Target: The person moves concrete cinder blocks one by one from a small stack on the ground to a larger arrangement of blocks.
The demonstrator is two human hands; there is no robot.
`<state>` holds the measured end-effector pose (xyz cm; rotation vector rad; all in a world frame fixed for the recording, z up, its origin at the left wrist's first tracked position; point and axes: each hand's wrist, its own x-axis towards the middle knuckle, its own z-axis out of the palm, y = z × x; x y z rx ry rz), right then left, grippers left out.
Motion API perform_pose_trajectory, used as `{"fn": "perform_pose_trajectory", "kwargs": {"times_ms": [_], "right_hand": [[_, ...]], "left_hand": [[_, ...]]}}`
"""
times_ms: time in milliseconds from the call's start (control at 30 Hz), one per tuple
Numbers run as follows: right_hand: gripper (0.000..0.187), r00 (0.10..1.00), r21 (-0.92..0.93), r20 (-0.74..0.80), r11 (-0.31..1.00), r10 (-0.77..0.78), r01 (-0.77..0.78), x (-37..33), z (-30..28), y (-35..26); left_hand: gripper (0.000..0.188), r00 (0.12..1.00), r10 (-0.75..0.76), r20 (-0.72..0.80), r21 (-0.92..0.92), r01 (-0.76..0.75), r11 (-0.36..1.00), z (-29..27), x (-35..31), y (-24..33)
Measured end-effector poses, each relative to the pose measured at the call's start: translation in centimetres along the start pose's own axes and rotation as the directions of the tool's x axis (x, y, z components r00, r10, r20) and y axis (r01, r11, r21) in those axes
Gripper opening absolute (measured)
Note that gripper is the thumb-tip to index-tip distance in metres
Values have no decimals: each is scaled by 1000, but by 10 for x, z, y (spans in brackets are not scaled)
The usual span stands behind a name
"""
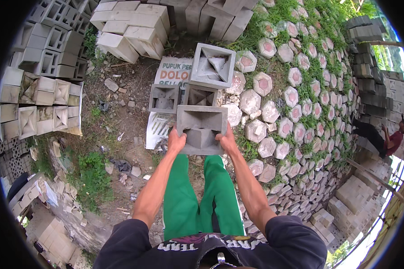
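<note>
Between my two hands is a square grey concrete vent block (pixel 201 119) with a recessed, angled pattern inside. My left hand (pixel 176 141) grips its left side near the lower corner, and my right hand (pixel 226 139) grips the right side at about the same height. Just beyond it sit more blocks of this kind: a small grey block (pixel 164 98) to the left, a partly covered block (pixel 201 96) behind the held one, and a lighter block (pixel 214 65) farther off. A white printed sack (pixel 169 68) lies under and beside them.
Hexagonal paving stones (pixel 262 84) with grass between them cover the ground to the right. Stacked pale blocks (pixel 134 27) stand at the far side, and more vent blocks (pixel 40 105) at the left. Rubble and weeds (pixel 94 179) lie left of my legs. A person (pixel 393 141) is at the far right.
</note>
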<state>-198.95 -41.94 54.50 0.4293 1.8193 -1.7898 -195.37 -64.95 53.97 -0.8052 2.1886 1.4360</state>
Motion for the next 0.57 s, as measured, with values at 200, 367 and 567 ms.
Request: {"fn": "perform_pose_trajectory", "kwargs": {"times_ms": [200, 367, 567], "right_hand": [[92, 995, 70, -78, 996, 57, -51, -123, -6, -75], [97, 982, 108, -159, 990, 105, -89, -175, -20, -99], [97, 989, 1, -107, 995, 97, -98, -198, -41, -130]], "left_hand": [[60, 1000, 28, 5, -34, -28, 999, -31, -117, 50], [63, 997, 78, 23, -115, -75, 991, -40, -186, 84], [70, 996, 55, -71, -75, -60, 995, -29, -223, 101]]}}
